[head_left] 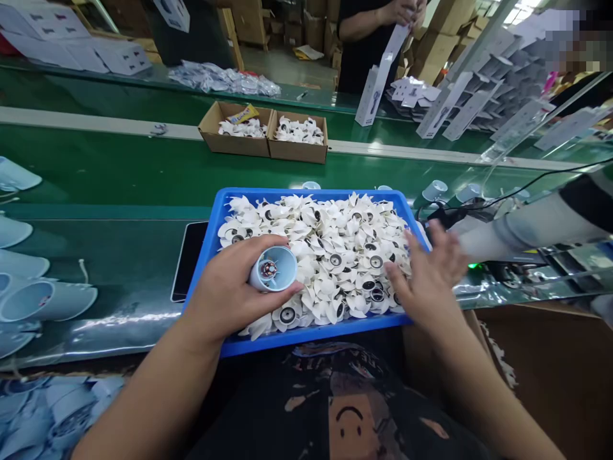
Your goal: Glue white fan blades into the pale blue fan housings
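Hands at a blue plastic tray point(306, 337) heaped with small white fan blades point(335, 246), seen from above as we look down along our own arms. Our left hand point(230, 291) rests over the tray's near-left corner, its grip closed around a pale blue cup-shaped housing point(282, 273), thumb below and fingers wrapped over the top. The housing lies on its side with its open mouth turned toward us, and inside we see a small round motor part with red on it. Our right hand point(428, 275) is over the tray's right side, slightly blurred, its grip spread wide with the fingers apart and holding nothing. The fingertips are just above or touching the fan blades — we cannot tell which.

The tray sits on a green counter point(119, 255), with a dark flat slab point(189, 259) just beside its left edge. More pale blue housings point(43, 300) lie on the counter at far left. Beyond the tray, two open cardboard boxes point(268, 144) stand side by side, both holding white parts. Across the counter another person point(364, 38) stands, hands holding a white carton point(395, 41).
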`<state>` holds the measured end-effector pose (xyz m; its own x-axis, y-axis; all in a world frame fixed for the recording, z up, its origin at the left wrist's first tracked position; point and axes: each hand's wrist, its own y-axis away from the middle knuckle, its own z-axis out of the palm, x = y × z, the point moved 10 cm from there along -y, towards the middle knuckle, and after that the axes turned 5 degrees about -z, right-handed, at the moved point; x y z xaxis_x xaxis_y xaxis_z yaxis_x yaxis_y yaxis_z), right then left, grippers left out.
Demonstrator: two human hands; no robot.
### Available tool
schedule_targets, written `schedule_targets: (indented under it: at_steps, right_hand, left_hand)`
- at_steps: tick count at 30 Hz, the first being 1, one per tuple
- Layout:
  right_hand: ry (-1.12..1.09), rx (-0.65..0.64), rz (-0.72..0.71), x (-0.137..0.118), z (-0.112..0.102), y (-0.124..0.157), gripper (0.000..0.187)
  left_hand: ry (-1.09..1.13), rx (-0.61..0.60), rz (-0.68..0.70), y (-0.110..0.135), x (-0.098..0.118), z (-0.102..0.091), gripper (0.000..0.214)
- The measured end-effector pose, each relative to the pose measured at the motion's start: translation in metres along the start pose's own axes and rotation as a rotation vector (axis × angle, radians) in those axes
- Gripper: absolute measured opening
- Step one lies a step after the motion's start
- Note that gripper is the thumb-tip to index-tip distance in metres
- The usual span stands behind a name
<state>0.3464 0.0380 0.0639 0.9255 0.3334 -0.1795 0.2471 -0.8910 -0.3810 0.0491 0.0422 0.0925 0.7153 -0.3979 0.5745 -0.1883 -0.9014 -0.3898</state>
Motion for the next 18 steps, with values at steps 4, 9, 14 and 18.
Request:
schedule_targets:
  at_steps: [4, 9, 14, 18]
  right_hand:
    - [0.07, 0.064, -0.093, -0.034, 0.01, 0.003, 0.023]
    - [-0.097, -0.149, -0.326, -0.064, 0.008, 0.018, 0.018]
    - [-0.244, -0.151, -0.272, -0.057, -0.007, 0.029, 0.02]
    - [-0.364, -0.245, -0.185, -0.044, -0.001, 0.031, 0.024]
  left_hand:
    - [-0.002, -0.012, 0.007, 0.001, 0.001, 0.002, 0.054]
    - [-0.004, -0.021, 0.017, 0.001, 0.001, 0.004, 0.057]
    - [-0.017, -0.023, 0.039, 0.001, 0.0, 0.005, 0.056]
    - [-0.013, -0.056, 0.037, 0.001, -0.002, 0.01, 0.06]
